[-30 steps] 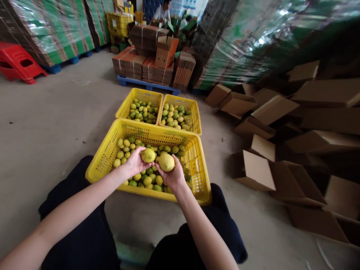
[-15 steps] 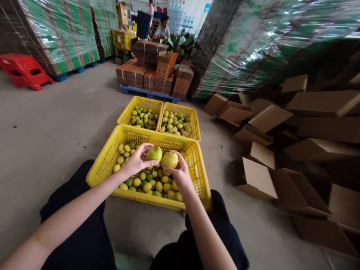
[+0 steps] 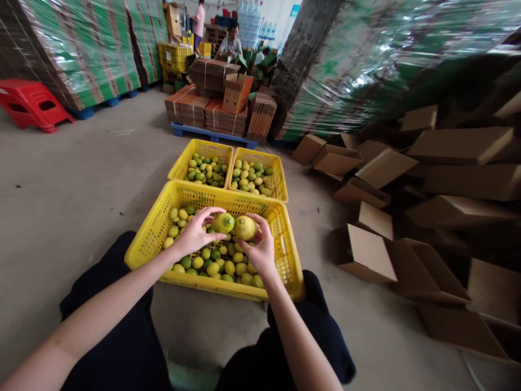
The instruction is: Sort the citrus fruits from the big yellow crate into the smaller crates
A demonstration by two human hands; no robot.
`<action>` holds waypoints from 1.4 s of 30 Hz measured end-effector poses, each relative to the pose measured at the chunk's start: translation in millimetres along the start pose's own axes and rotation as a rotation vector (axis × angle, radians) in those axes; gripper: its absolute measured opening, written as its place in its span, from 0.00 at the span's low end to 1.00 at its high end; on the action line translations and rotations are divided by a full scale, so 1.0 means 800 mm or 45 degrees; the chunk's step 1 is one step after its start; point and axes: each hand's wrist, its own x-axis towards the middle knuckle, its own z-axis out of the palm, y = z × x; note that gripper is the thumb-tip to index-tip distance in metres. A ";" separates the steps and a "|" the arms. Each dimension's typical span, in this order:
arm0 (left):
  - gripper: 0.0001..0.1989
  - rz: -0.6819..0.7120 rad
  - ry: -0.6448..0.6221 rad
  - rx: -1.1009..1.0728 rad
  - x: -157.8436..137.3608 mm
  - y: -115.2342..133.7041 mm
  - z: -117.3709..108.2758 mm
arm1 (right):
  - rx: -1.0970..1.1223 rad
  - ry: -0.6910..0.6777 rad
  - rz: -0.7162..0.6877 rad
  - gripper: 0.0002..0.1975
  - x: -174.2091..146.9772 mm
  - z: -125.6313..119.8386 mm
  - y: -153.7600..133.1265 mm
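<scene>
My left hand [image 3: 198,232] is closed on a greenish-yellow lemon [image 3: 222,222], thumb below and fingers behind it. Beside it, a yellower lemon [image 3: 245,227] is gripped by my right hand [image 3: 262,247]. The two fruits are side by side, close together, with their tips turned toward me. Both are held above a large yellow plastic crate [image 3: 195,282] between my knees. Several loose yellow and green lemons [image 3: 230,268] lie in that crate, partly hidden by my hands.
Two smaller-looking yellow crates [image 3: 280,174] of lemons adjoin the far side. Open cardboard boxes [image 3: 372,252] are heaped at right. Bundled flat cartons [image 3: 195,108] rest on a blue pallet [image 3: 195,131]. A red stool [image 3: 35,106] stands at left. People [image 3: 232,43] are in the background.
The lemon in my right hand has turned, so its tip now faces me. The left lemon has rotated slightly too. My view has shifted a little; a standing person in the back shows more fully.
</scene>
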 end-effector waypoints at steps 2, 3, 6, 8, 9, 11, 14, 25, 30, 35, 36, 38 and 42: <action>0.27 -0.025 0.040 -0.008 -0.001 0.001 0.000 | -0.104 0.001 -0.081 0.27 -0.001 0.000 -0.001; 0.27 -0.040 0.061 -0.004 -0.001 0.001 0.001 | -0.159 0.001 -0.123 0.26 -0.002 0.000 0.000; 0.25 -0.067 0.110 0.046 -0.002 -0.002 0.001 | -0.280 0.004 -0.219 0.26 -0.002 0.001 0.004; 0.26 -0.073 0.129 0.055 -0.002 -0.005 0.000 | -0.300 0.009 -0.252 0.27 -0.002 0.002 0.006; 0.26 -0.077 0.137 0.041 -0.001 -0.007 0.000 | -0.300 0.010 -0.258 0.27 -0.002 0.002 0.007; 0.25 -0.100 0.142 -0.022 0.001 -0.008 0.000 | -0.300 0.021 -0.248 0.26 -0.002 0.003 0.006; 0.24 -0.212 0.134 -0.120 0.003 -0.007 -0.002 | -0.263 0.058 -0.127 0.27 -0.002 0.003 0.003; 0.18 -0.685 0.084 -0.799 0.014 -0.002 -0.001 | 0.840 -0.012 0.540 0.20 0.006 0.015 0.000; 0.27 -0.697 0.071 -0.723 -0.005 -0.021 0.020 | 0.760 -0.030 0.657 0.18 -0.011 0.034 0.010; 0.19 -0.730 0.159 -0.687 -0.010 -0.031 0.028 | 0.836 0.129 0.826 0.15 -0.014 0.042 0.015; 0.17 -0.726 0.189 -0.725 -0.008 -0.031 0.028 | 0.882 0.202 0.868 0.13 -0.013 0.043 0.015; 0.12 -0.762 0.280 -0.823 -0.001 -0.030 0.027 | 0.967 0.270 0.952 0.11 -0.010 0.042 0.015; 0.11 -0.919 0.310 -1.101 0.007 -0.025 0.018 | 1.087 0.121 1.049 0.12 -0.007 0.034 0.020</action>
